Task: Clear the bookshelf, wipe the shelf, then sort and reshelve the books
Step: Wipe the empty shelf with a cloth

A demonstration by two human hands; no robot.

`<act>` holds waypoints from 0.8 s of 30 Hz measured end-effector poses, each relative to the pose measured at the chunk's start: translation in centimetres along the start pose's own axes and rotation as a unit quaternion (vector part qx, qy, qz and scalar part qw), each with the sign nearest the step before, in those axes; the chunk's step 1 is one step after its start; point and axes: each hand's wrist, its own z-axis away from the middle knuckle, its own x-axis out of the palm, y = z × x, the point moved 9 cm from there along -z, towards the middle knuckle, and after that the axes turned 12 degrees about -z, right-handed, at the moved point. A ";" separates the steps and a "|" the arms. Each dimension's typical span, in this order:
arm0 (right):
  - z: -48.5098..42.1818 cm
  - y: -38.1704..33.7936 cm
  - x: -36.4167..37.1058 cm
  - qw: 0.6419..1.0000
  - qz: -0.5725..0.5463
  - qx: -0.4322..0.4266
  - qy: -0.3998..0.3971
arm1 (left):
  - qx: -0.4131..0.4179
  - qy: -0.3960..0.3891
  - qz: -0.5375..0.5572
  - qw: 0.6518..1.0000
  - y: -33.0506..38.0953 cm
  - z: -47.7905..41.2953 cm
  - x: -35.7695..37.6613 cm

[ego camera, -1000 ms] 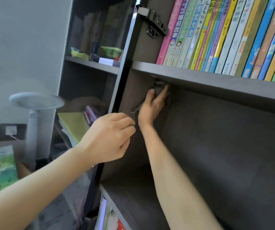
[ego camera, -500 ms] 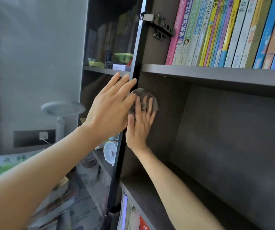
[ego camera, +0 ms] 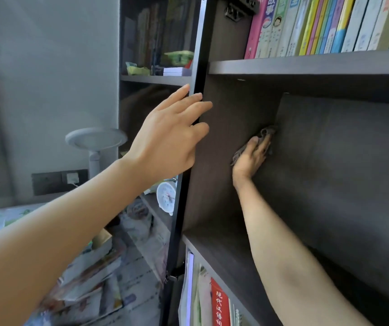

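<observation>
Inside middle shelf (ego camera: 214, 245): right hand (ego camera: 251, 157) on cloth (ego camera: 266, 131).

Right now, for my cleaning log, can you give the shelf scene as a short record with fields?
left hand: fingers straight, laid across the door frame
right hand: pressing flat on the cloth
cloth: grey, against the side wall, near the back corner
middle shelf: no books in view
upper shelf: row of colourful books, upright
below: more books, including a red book

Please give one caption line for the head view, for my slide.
Right hand presses a cloth on the shelf's side wall near the back corner; left hand touches the door edge.
</observation>
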 end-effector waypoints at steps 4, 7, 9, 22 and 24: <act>9.2 5.5 -1.6 0.973 0.001 0.225 0.058 | -0.024 0.030 0.036 0.999 0.4 0.2 -0.1; 13.1 6.4 -1.0 0.932 -0.012 0.356 0.074 | -0.025 0.042 0.060 0.997 0.9 0.2 0.1; 15.0 5.5 0.1 0.911 0.000 0.409 0.054 | -0.030 0.049 0.078 0.995 0.9 0.1 0.3; 10.0 1.0 0.7 0.970 0.172 0.054 -0.166 | -0.025 0.036 0.112 0.993 0.0 0.6 0.8; 11.9 4.9 -1.2 0.931 0.264 0.119 -0.220 | 0.000 0.015 0.111 0.994 0.8 1.0 1.1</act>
